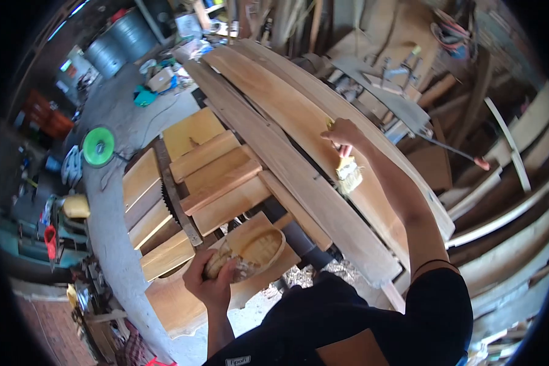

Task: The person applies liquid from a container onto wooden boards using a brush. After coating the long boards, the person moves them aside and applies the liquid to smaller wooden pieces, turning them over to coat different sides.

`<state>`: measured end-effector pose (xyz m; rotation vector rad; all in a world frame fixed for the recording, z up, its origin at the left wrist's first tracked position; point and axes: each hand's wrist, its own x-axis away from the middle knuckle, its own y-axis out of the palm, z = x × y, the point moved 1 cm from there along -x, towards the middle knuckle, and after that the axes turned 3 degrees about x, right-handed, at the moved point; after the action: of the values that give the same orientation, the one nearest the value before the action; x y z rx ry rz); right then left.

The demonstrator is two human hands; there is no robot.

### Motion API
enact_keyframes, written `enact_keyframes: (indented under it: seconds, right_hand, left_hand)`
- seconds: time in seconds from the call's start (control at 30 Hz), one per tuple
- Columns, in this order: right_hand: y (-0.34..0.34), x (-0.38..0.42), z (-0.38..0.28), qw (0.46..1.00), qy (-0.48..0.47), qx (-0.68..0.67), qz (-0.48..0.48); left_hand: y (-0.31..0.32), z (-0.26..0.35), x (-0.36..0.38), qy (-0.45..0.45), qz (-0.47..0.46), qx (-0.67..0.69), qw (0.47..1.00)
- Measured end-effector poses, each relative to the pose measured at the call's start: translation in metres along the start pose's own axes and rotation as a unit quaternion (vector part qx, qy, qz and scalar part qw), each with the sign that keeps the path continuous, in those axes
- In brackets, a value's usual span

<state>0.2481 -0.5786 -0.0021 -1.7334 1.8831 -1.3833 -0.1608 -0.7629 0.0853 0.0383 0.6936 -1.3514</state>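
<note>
In my right hand is a paintbrush, its pale bristles hanging down over a long wooden plank. The plank's surface looks orange-brown and darker than the boards beside it. My left hand grips a messy tub by its side, tilted so that its yellowish inside faces up. The tub is over a wooden board near my body. Left of the plank lies a greyish long board, and another long board runs along its right.
Several short wooden boards are laid out to the left, beside a toothed dark strip. A green round fan stands on the concrete floor. Timber offcuts crowd the right side, with a metal sheet above them.
</note>
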Motion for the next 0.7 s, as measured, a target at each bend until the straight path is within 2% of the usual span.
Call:
enact_keyframes:
  seconds: [0.07,0.13,0.17,0.23,0.27,0.3,0.33,0.37,0.4,0.47,0.5,0.57,0.63,0.7]
  right_hand:
    - [-0.008,-0.047,-0.040,0.999,-0.036,-0.012,-0.019]
    - [-0.013,-0.085,-0.076,0.995,-0.067,-0.038,0.057]
    - [-0.013,-0.101,-0.093,0.995,-0.072,-0.039,0.052]
    - [-0.015,-0.133,-0.123,0.976,-0.107,-0.040,0.183]
    - [-0.005,-0.162,-0.128,0.977,-0.114,-0.043,0.176]
    - [0.015,-0.203,-0.129,0.936,-0.152,0.086,0.305]
    - [0.019,-0.207,-0.140,0.861,-0.184,0.209,0.426]
    - [0.005,-0.220,-0.138,0.944,-0.144,-0.058,0.290]
    - [0.010,-0.230,-0.134,0.944,-0.148,-0.066,0.287]
    - [0.021,-0.251,-0.115,0.916,-0.145,-0.122,0.353]
    - [0.017,-0.242,-0.103,0.917,-0.142,-0.126,0.351]
    - [0.011,-0.203,-0.070,0.930,-0.135,-0.203,0.274]
    - [0.020,-0.183,-0.025,0.914,-0.178,-0.186,0.315]
    - [0.019,-0.128,0.017,0.911,-0.161,-0.137,0.354]
  left_hand:
    - [0.001,0.006,0.000,0.011,0.034,-0.034,0.999]
    - [0.000,0.011,0.003,-0.019,0.056,-0.061,0.996]
    - [0.002,0.014,0.005,-0.027,0.085,-0.044,0.995]
    - [0.004,0.019,0.007,-0.045,0.098,-0.055,0.993]
    - [0.004,0.020,0.009,-0.062,0.109,-0.062,0.990]
    - [0.005,0.019,0.012,-0.074,0.115,-0.066,0.988]
    - [0.006,0.021,0.014,-0.072,0.120,-0.075,0.987]
    - [0.007,0.023,0.015,-0.094,0.120,-0.067,0.986]
    - [0.009,0.025,0.014,-0.116,0.118,-0.058,0.984]
    - [0.016,0.028,0.008,-0.096,0.115,-0.065,0.987]
    - [0.020,0.030,0.004,-0.088,0.111,-0.054,0.988]
    - [0.025,0.031,-0.001,-0.077,0.099,-0.043,0.991]
    - [0.029,0.027,-0.008,-0.053,0.078,-0.049,0.994]
    - [0.034,0.019,-0.011,-0.040,0.060,-0.028,0.997]
